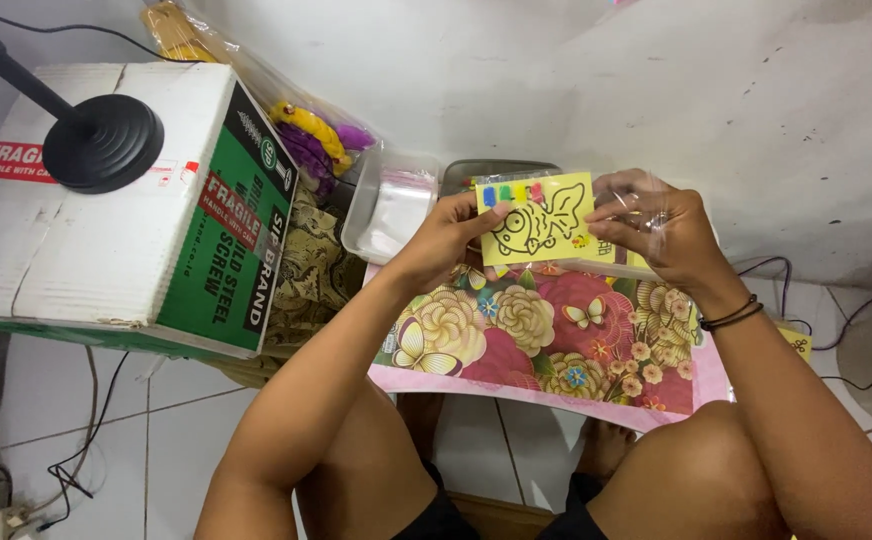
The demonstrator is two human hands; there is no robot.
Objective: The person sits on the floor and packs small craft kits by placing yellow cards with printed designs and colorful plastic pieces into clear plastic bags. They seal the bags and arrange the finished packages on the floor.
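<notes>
Pinching the yellow fish card (534,220) at either short end, left hand (446,238) and right hand (656,232) hold its long axis crosswise above the floral tray (516,340).

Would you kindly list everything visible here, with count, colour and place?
card: one, yellow with black fish drawing, held in both hands
clear bag: one, transparent, in the right hand
floral table: one, pink, below the hands
tub: one, clear, left of the card
box: one, white and green, far left
lamp base: one, black, on the box
left hand: one, holds the card
right hand: one, black wristbands
</notes>
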